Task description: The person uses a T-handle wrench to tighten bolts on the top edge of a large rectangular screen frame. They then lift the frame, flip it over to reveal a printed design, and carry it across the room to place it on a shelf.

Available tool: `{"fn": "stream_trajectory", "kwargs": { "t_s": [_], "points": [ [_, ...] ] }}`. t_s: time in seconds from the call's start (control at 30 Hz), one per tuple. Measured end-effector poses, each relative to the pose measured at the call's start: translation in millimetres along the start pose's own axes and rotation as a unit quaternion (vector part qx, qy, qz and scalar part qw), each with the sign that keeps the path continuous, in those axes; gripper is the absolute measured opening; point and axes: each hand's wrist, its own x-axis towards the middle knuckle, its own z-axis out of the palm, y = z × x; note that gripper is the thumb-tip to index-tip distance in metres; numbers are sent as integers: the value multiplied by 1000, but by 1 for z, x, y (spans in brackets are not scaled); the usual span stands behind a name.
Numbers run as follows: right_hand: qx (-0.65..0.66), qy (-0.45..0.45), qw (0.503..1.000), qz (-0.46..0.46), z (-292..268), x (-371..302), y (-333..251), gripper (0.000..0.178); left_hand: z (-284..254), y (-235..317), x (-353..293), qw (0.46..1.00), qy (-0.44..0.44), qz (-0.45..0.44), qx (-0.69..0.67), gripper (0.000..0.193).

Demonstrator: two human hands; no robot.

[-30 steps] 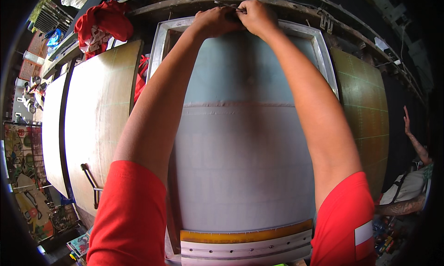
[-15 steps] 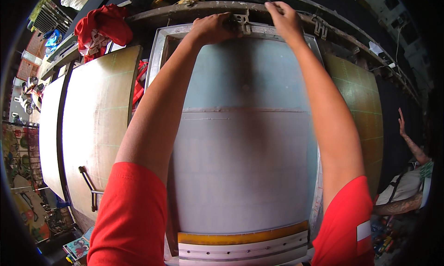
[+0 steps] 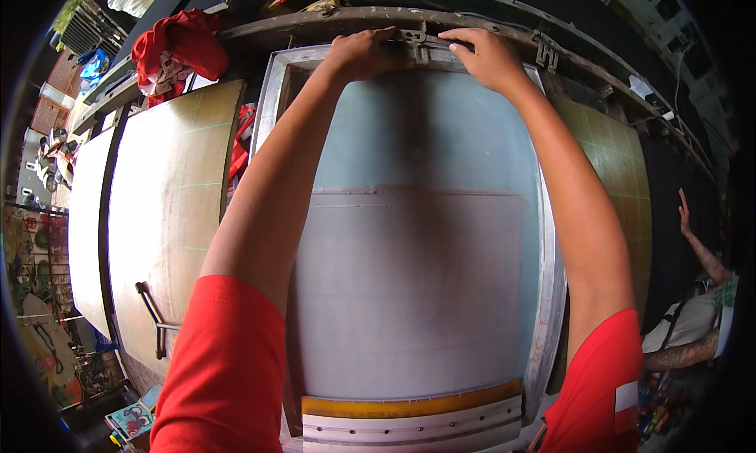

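Note:
A screen-printing frame (image 3: pixel 549 295) with pale grey and blue mesh (image 3: pixel 417 287) lies in front of me. At its far edge, a slotted metal bracket (image 3: pixel 420 50) sits against a dark rail. My left hand (image 3: pixel 370 53) is closed around the left side of this bracket, its fingertips partly hidden. From the right, my right hand (image 3: pixel 487 57) pinches a thin metal rod-like tool (image 3: pixel 439 42) whose tip meets the bracket; its exact kind is unclear. A squeegee (image 3: pixel 409 410) with an amber blade and pale metal holder rests across the near end of the frame.
Pale boards (image 3: pixel 169 169) flank the frame, with a three-armed wrench (image 3: pixel 154 323) lying on the left one. Red cloth (image 3: pixel 179 47) drapes over the rail (image 3: pixel 276 29). Another bracket (image 3: pixel 545 51) is farther right. A co-worker's arm (image 3: pixel 701 248) shows at the far right.
My right hand has come down and left toward the bracket, bringing the thin tool onto it. My left hand stays at the bracket.

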Motion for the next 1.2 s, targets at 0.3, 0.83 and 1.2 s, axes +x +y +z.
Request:
{"fn": "stream_trajectory", "kwargs": {
  "t_s": [0.3,0.83,1.2],
  "points": [
    [-18,-63,995,73,6,9,-24,29,0,-3,-1,1000,-7,4,-3,102],
    [9,-15,994,112,38,-7,-89,28,0,-2,0,1000,-7,8,9,89],
    [89,-80,993,16,-6,12,-5,30,-4,6,-1,1000,-5,10,2,91]
  ]
}}
